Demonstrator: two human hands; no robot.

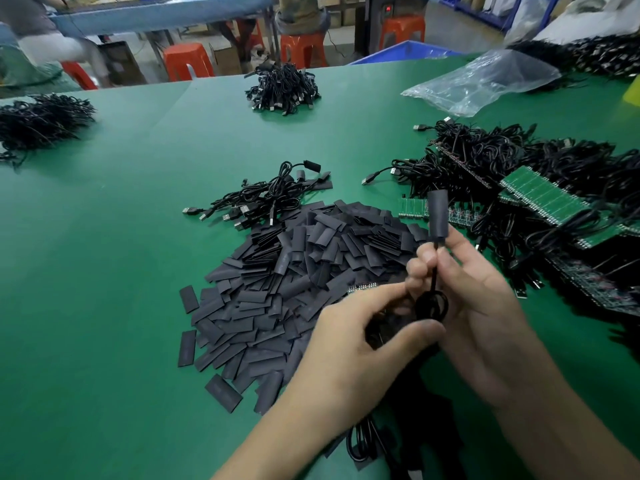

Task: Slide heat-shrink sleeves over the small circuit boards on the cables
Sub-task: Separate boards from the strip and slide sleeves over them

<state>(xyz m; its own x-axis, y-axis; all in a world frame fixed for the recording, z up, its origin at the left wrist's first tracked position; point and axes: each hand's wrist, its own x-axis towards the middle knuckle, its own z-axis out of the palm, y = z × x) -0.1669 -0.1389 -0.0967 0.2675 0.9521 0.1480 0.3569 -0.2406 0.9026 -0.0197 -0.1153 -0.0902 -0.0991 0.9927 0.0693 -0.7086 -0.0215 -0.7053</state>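
My right hand pinches a thin black cable just below a dark heat-shrink sleeve that stands upright above my fingers; whatever sits inside the sleeve is hidden. My left hand curls round the coiled lower part of the same cable. Both hands hover over a big pile of flat black sleeves on the green table. Beyond the pile lies a small heap of sleeved cables with USB plugs.
Tangled cables with green circuit board strips fill the right side. More cable bundles lie at the far centre and far left. A clear plastic bag rests at the back right. Orange stools and people stand beyond the table.
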